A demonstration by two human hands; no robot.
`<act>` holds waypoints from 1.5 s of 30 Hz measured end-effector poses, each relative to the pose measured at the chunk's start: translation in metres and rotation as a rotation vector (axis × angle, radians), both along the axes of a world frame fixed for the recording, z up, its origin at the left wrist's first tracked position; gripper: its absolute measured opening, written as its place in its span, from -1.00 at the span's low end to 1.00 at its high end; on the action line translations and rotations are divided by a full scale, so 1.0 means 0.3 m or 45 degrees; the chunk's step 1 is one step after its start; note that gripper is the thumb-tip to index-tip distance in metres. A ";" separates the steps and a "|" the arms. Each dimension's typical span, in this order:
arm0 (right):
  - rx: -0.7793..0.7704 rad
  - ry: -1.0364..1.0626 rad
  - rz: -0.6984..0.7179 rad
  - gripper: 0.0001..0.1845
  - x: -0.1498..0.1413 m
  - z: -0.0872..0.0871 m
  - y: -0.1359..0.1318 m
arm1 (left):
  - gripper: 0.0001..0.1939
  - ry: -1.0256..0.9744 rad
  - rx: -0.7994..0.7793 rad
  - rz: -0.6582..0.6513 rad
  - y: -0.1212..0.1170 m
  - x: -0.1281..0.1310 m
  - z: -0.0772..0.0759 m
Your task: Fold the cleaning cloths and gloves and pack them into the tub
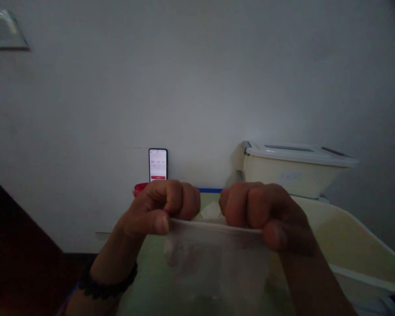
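Observation:
A clear plastic bag (217,263) hangs upright between my hands, its top edge stretched nearly straight. My left hand (167,204) pinches the left end of that edge, thumb in front and fingers curled behind. At the other end my right hand (259,210) grips the edge in the same way. Something pale shows through the bag's left side, too blurred to name. Behind the gap between my hands lies a crumpled whitish piece (212,210), perhaps plastic. A dark beaded band (108,285) circles my left wrist.
A phone (158,164) showing a timer stands against the wall, beside a red object (140,188). On the right, a lidded cream storage box (286,171) sits behind a large open cream bin (348,237). A pale green tabletop (144,281) lies below.

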State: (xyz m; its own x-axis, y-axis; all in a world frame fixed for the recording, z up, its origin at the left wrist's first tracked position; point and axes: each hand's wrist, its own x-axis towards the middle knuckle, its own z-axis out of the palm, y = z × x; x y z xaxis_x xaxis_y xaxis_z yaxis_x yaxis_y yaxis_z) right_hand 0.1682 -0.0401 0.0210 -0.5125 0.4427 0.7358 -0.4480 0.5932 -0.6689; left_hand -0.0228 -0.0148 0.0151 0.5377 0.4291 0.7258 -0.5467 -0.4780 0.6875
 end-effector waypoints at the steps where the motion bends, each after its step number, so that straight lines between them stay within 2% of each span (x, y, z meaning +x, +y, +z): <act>1: -0.077 -0.013 0.011 -0.74 -0.001 -0.008 0.006 | -0.63 -0.005 -0.060 -0.018 0.000 0.003 -0.007; 3: -0.228 -0.129 -0.053 -0.76 0.004 -0.012 0.014 | -0.65 0.048 -0.145 -0.012 0.008 -0.005 -0.014; 5: -0.298 -0.273 -0.165 -0.77 0.012 -0.004 0.017 | -0.66 0.167 -0.169 0.009 0.022 -0.025 -0.014; 10: -0.277 -0.514 -0.374 -0.74 0.018 0.023 0.019 | -0.66 0.570 -0.114 0.078 0.038 -0.061 0.003; 13: -0.226 -0.648 -0.475 -0.78 0.024 0.032 0.012 | -0.65 0.696 -0.047 0.144 0.027 -0.073 0.023; 18: -0.010 -0.922 -0.607 -0.83 0.060 0.055 -0.016 | -0.82 0.814 0.221 0.192 0.010 -0.099 0.061; 23: 0.219 -0.960 -0.575 -0.82 0.084 0.065 -0.016 | -0.90 0.882 0.456 0.379 0.011 -0.106 0.071; 27: 0.379 -0.909 -0.777 -0.80 0.075 0.060 0.003 | -0.92 0.878 0.594 0.575 0.008 -0.095 0.076; 30: 0.423 -0.846 -0.920 -0.81 0.072 0.056 0.009 | -0.86 0.854 0.657 0.756 0.004 -0.086 0.081; 32: 0.415 -0.834 -1.025 -0.83 0.075 0.055 0.006 | -0.81 0.804 0.636 0.862 0.006 -0.081 0.079; 35: 0.449 -0.758 -1.180 -0.84 0.078 0.056 -0.002 | -0.84 0.716 0.458 0.961 0.012 -0.075 0.067; 39: 0.481 -0.553 -1.356 -0.85 0.058 0.051 -0.008 | -0.87 0.440 0.254 1.084 0.014 -0.057 0.057; 42: 0.394 -0.353 -1.432 -0.83 0.022 0.038 -0.005 | -0.83 0.248 0.165 1.099 0.010 -0.037 0.055; 45: 0.263 -0.256 -1.452 -0.81 -0.015 0.019 0.001 | -0.79 0.170 0.068 1.101 0.008 -0.016 0.048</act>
